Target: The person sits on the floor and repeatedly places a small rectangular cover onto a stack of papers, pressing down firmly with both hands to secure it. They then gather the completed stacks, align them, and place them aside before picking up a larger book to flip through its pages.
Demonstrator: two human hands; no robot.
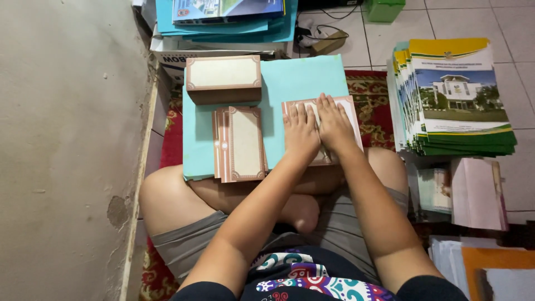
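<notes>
Card: cream card (345, 111) with brown patterned border, lying on the turquoise board (301, 83), right of the card pile (239, 144).
Left hand (301, 132): flat, open, pressing the card.
Right hand (333, 125): flat, open, pressing alongside.

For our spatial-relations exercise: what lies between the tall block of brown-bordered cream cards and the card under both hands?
In the head view, only bare turquoise paper sheet separates the block from the pressed card.
</notes>
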